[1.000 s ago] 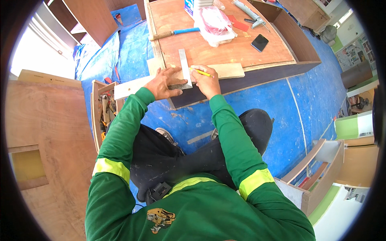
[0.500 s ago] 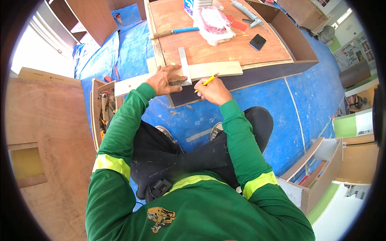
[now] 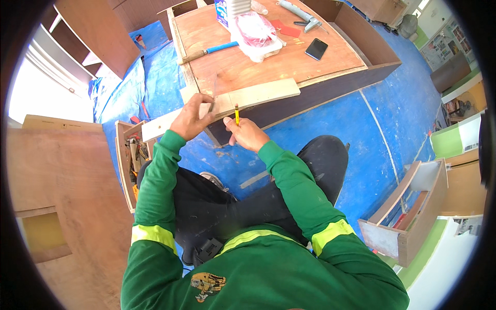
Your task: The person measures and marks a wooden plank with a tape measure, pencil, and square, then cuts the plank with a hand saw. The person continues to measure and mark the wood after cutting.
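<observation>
A long pale wooden board [image 3: 263, 93] lies along the near edge of the plywood-topped cabinet, its left end jutting past the corner. My left hand [image 3: 192, 118] is over the board's left part, fingers closed on the handle of a metal try square [image 3: 211, 106]. The square is turned on edge, so its blade shows only as a thin strip. Just right of it, my right hand [image 3: 248, 134] grips a yellow pencil [image 3: 237, 114] beside the board's near edge. The pencil stands almost upright in view, its lower end hidden by the fingers.
On the plywood top [image 3: 206, 31] lie a blue-handled hammer [image 3: 222, 47], a plastic-wrapped package [image 3: 256, 39], a phone [image 3: 316, 49] and a caulking gun [image 3: 302, 15]. A wooden toolbox [image 3: 124, 160] stands at left, an open drawer box [image 3: 408, 212] at right. Blue sheeting [image 3: 356, 139] covers the floor.
My left hand has tipped the square from flat on the board onto its edge and shifted left. My right hand has moved left and lower, the pencil turning from slanted to nearly upright.
</observation>
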The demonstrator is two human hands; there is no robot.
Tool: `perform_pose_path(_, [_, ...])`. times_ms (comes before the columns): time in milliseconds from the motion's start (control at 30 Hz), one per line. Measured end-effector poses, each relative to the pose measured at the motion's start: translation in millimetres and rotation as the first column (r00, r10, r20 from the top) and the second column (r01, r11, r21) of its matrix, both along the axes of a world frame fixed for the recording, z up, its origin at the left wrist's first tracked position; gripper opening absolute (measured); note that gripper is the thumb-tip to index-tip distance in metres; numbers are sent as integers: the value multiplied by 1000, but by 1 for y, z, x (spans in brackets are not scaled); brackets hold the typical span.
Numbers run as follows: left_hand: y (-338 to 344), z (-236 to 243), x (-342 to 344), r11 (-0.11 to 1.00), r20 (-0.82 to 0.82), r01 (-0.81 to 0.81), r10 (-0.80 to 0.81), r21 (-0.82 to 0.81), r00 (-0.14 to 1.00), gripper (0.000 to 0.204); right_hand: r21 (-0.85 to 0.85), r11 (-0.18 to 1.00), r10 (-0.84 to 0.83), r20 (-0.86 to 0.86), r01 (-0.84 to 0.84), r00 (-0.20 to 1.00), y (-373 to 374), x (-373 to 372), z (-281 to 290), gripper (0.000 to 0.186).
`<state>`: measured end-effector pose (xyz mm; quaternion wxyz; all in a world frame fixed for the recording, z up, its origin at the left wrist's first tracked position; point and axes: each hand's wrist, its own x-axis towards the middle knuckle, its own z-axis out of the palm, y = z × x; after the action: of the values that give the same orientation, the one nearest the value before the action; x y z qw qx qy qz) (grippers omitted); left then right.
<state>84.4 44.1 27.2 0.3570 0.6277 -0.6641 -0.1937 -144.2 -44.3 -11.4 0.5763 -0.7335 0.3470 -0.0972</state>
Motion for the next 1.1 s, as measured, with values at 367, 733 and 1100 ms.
perform_pose_path(367, [27,-4,-91,989,-334,-146,139,3,932,41,-307,947,164,218,-92,962,16,4,3,34])
perform_pose_path(733, [33,48,-41,898,-671,-356,99,-258,735,24,-293,941,136,-133,-171,982,10,-9,28,32])
perform_pose_path(1100, [264,-110,143,578,-998,-815,67,44,-6,37,-483,872,-176,-147,84,973,-67,-141,116,34])
